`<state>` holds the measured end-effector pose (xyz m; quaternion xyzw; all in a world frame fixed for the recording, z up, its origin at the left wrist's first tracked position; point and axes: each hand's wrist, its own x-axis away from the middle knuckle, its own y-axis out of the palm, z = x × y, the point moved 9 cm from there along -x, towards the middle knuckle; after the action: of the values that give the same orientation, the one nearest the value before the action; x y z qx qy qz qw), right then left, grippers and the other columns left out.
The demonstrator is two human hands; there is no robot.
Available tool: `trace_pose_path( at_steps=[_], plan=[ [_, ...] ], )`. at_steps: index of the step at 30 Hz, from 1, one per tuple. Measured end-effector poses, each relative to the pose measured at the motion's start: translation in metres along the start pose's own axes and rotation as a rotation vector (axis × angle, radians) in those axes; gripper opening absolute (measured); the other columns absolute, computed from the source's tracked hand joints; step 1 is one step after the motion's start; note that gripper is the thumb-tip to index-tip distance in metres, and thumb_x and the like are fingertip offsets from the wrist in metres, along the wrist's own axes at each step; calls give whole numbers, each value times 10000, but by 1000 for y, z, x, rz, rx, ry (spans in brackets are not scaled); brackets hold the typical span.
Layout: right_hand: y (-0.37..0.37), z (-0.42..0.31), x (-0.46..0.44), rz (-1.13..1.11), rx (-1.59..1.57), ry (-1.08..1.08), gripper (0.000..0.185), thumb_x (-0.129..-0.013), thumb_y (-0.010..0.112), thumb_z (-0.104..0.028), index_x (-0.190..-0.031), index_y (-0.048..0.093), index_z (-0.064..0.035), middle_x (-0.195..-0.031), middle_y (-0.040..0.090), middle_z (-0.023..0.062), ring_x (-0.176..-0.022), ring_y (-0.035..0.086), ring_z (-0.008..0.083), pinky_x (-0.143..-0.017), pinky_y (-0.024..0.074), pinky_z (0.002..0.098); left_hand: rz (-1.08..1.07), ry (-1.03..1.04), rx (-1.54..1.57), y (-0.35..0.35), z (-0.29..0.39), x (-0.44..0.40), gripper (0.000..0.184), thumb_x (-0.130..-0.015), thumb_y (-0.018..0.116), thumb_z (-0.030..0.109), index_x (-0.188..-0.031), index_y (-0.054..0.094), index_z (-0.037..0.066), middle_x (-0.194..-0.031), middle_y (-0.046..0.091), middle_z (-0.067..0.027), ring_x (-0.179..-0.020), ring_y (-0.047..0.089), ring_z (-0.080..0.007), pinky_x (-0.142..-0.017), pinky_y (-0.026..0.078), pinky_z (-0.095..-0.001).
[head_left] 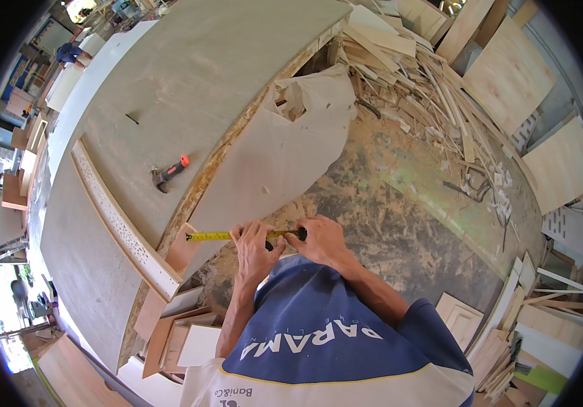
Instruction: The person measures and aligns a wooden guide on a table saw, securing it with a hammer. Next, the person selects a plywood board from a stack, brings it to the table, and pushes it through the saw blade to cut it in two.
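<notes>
- One yellow tape measure [210, 237] lies in the grip of both hands, its blade running between them and on beyond the left hand, its free end close to a small wooden piece [181, 249].
- The left hand [254, 245] is closed about the blade, knuckles up, its forearm reaching forward.
- The right hand [323, 237] grasps the tape's dark case, mostly hidden by the fingers; its elbow is bent, bringing the forearm inward.
- One hammer [169, 173] lies ahead and left of the grip, on the large grey panel [189, 68].
- One long speckled strip [118, 210] rests on that panel, further left of the hands.
- One plastic sheet [271, 156] spreads just ahead of the grip.
- Many wood scraps [427, 95], too jumbled to count, are piled ahead and right.
- One other person [71, 54] is far ahead-left.
</notes>
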<state>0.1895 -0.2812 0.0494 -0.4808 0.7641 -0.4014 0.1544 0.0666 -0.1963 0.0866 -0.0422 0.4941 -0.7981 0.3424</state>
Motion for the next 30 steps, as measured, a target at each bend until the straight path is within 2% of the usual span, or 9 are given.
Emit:
trace_pose_path(
  at_steps=[5, 7, 10, 17, 19, 23, 26, 28, 30],
  plan=[
    [11, -6, -8, -37, 25, 10, 365, -815, 716, -431, -865, 731, -69, -844, 715, 104, -890, 679, 302, -772, 536, 418, 13, -14, 14, -1, -15, 3, 235, -714, 761, 173, -872, 630, 60, -854, 592, -88, -879, 570, -283, -903, 328, -431],
    [18, -10, -15, -47, 4, -4, 391, -812, 700, -438, -877, 735, -55, -832, 711, 154, -854, 676, 354, -753, 529, 456, 27, -27, 13, -3, -25, 3, 231, -713, 761, 176, -864, 628, 62, -849, 592, -88, -878, 570, -285, -901, 327, -432],
    [29, -20, -26, -135, 21, 19, 407, -811, 693, -453, -888, 741, -56, -846, 716, 164, -859, 683, 355, -758, 530, 457, 47, -49, 14, -8, -42, 3, 221, -714, 760, 186, -846, 628, 67, -838, 593, -88, -873, 572, -283, -895, 327, -431],
    [63, -57, -55, -143, 85, -27, 387, -819, 693, -458, -853, 742, -76, -823, 713, 155, -840, 686, 345, -744, 534, 441, 48, -124, 42, -23, -97, 11, 242, -730, 754, 236, -863, 647, 63, -849, 595, -90, -902, 570, -272, -892, 332, -432],
    [80, -67, -63, -212, 97, 13, 393, -816, 692, -467, -863, 743, -80, -819, 713, 159, -836, 686, 351, -743, 534, 439, 58, -145, 43, -31, -115, 15, 246, -731, 754, 244, -858, 644, 65, -833, 591, -87, -901, 569, -268, -890, 333, -433],
    [110, -98, -80, -253, 102, -37, 395, -818, 690, -469, -880, 742, -82, -805, 707, 168, -821, 682, 362, -746, 534, 447, 87, -194, 15, -54, -151, 25, 241, -734, 752, 249, -850, 642, 69, -840, 591, -82, -902, 569, -261, -892, 335, -432],
    [133, -121, -88, -303, 96, -91, 382, -828, 683, -452, -878, 737, -77, -805, 703, 175, -822, 679, 370, -747, 533, 454, 78, -236, 14, -68, -175, 34, 243, -725, 753, 253, -844, 641, 73, -852, 593, -77, -911, 571, -258, -898, 336, -431],
    [152, -132, -92, -373, 82, -175, 326, -830, 703, -383, -913, 717, -67, -887, 714, 179, -864, 676, 382, -761, 533, 473, 76, -233, 4, -74, -186, 41, 247, -714, 757, 254, -843, 641, 77, -863, 594, -81, -927, 570, -261, -904, 341, -433],
    [157, -144, -93, -421, 24, -233, 303, -827, 708, -344, -947, 700, -66, -905, 710, 185, -879, 672, 388, -773, 530, 474, 125, -243, 7, -81, -198, 47, 257, -708, 759, 256, -849, 641, 77, -865, 594, -86, -936, 569, -265, -906, 344, -433]
  ],
)
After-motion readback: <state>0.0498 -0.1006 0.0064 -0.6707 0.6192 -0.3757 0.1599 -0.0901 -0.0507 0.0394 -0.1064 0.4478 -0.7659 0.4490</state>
